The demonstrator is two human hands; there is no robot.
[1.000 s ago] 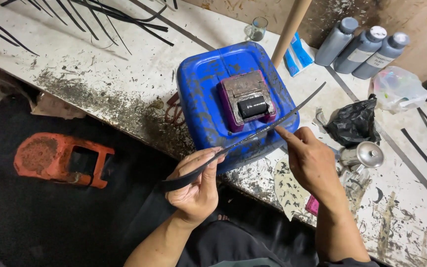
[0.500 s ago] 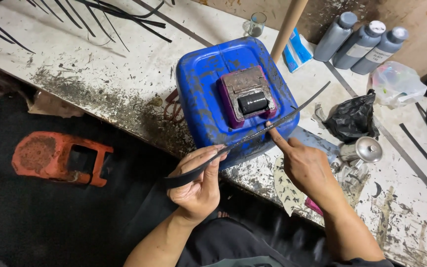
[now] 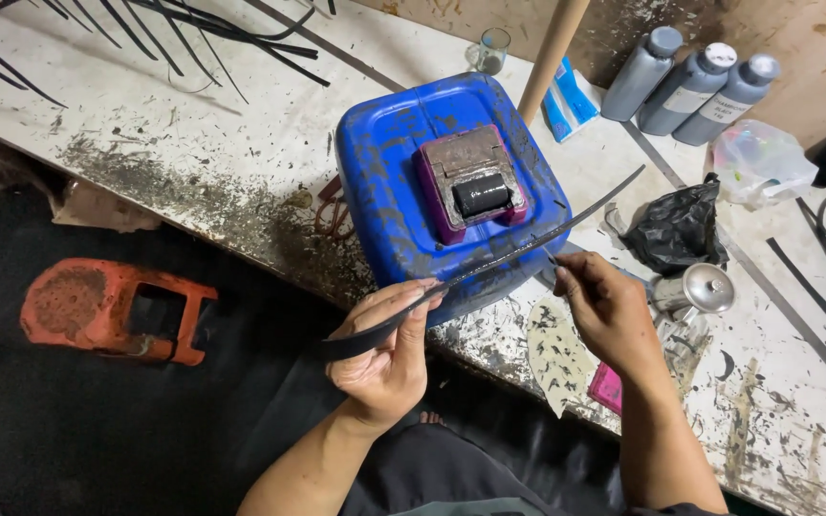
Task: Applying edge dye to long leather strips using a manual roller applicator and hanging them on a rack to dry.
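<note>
My left hand (image 3: 386, 346) pinches a long, thin black strip (image 3: 513, 253) near its wide end, holding it slanted across the front corner of a blue plastic canister (image 3: 403, 186). My right hand (image 3: 602, 306) sits further up the strip, fingertips closed on a small thin tool that touches it. On top of the canister rests a purple ink pad tray (image 3: 475, 182) with a small black roller in it.
Three grey bottles (image 3: 695, 86) stand at the back right beside a wooden pole (image 3: 552, 53). A black plastic bag (image 3: 676, 229), a metal cup (image 3: 700, 287) and a spotted leaf-shaped cutout (image 3: 554, 355) lie near my right hand. Black strips (image 3: 193, 29) cover the far bench. An orange tool body (image 3: 112, 311) lies on the floor.
My right hand has slid along the strip, first toward my left hand, then back up. The left hand has kept its grip and barely shifted.
</note>
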